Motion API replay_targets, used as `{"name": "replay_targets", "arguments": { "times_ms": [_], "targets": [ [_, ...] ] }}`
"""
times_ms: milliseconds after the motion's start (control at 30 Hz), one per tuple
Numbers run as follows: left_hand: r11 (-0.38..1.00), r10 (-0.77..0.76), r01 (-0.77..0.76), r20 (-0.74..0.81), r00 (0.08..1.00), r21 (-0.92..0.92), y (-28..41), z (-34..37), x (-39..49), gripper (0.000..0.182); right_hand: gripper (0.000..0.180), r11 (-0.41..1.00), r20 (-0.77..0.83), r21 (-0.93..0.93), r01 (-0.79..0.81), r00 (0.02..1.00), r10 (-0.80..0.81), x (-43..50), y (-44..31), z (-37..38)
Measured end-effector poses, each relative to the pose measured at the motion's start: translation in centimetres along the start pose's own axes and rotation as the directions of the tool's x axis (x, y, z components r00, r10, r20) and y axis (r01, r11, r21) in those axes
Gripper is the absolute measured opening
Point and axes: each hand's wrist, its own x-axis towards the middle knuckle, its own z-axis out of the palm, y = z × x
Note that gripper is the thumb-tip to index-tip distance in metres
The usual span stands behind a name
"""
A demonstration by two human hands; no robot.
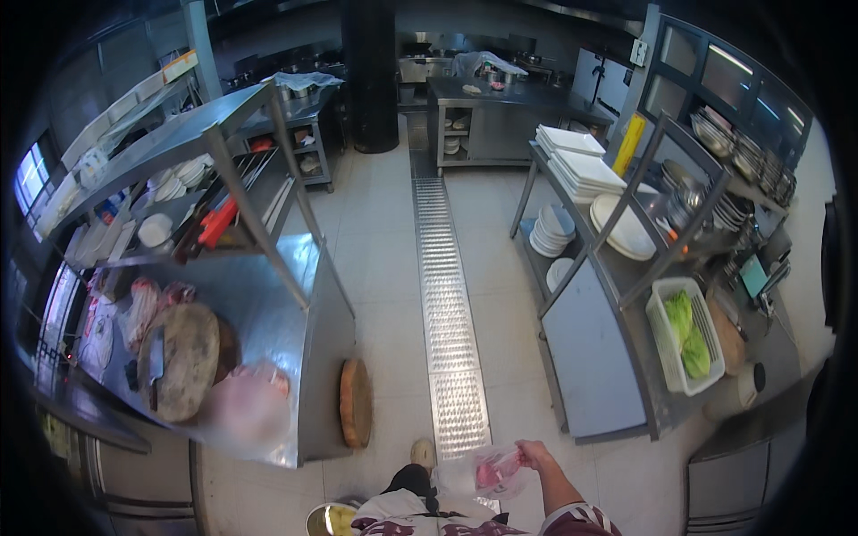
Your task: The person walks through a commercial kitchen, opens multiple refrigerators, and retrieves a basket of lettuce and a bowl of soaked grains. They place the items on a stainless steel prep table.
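My right hand [533, 454] is closed on a clear plastic bag [497, 473] holding something pink and red, which hangs over the floor drain grating in front of my body. My left hand is out of view. By my left side, at the lower edge, is a metal container [323, 520] with yellow pieces in it. On the steel counter at left, a cleaver [156, 358] lies on a round wooden chopping block [184, 362], with bagged pinkish contents [265, 395] beside it, partly blurred.
A metal drain grating [446, 288] runs along the tiled floor. A round wooden board [356, 403] leans against the left counter [268, 295]. The right counter [630, 321] bears a white basket [653, 321] of green leaves and stacked white plates [582, 167]. A black column [371, 80] stands ahead.
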Motion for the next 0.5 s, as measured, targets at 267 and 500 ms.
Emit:
{"name": "replay_targets", "arguments": {
  "times_ms": [267, 500],
  "targets": [
    [0.582, 0.614, -0.64, 0.245, 0.75, 0.501, 29.3, 7.0, 8.6, 0.01, 0.021, 0.972, -0.032, 0.217, 0.091, 0.996, -0.087, 3.3, -22.8, -4.1],
    [0.787, 0.578, -0.603, -0.181, 0.795, -0.134, 66.6, 12.1, 14.9, 0.023, 0.027, 0.984, -0.046, -0.014, 0.18, 0.982, -0.181, 13.6, -41.2, -7.9]
  ]
}}
